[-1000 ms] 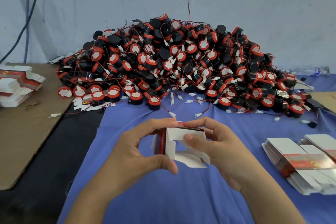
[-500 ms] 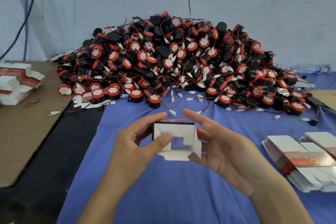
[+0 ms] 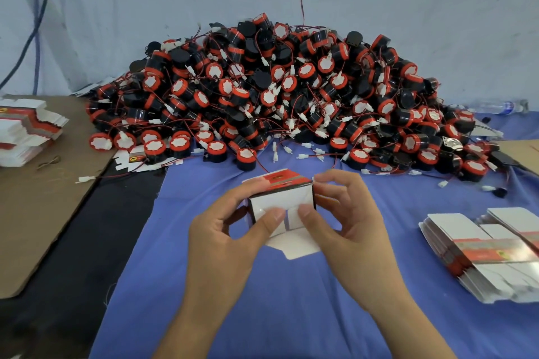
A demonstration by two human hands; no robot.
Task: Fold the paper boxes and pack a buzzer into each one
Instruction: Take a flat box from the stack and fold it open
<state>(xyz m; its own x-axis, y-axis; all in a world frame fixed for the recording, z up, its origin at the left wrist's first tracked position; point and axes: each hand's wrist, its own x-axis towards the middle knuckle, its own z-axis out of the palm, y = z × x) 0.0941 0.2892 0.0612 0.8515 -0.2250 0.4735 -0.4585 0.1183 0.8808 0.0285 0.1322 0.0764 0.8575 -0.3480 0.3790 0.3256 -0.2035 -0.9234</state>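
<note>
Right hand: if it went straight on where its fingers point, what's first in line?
The paper box: the right hand grips it, fingers aimed toward its far side. Beyond the box, probably the left hand, though depth is unclear.

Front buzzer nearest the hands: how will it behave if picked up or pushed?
The buzzer is a short cylinder, so on its side it would probably roll. Its thin red lead may snag neighbours in the pile. The plastic-looking shell likely stays rigid when gripped.

A half-folded white-and-red paper box is at centre, its end flaps partly closed. Black-and-red buzzers heap at 12 o'clock. Flat boxes are stacked at 3 o'clock.
</note>
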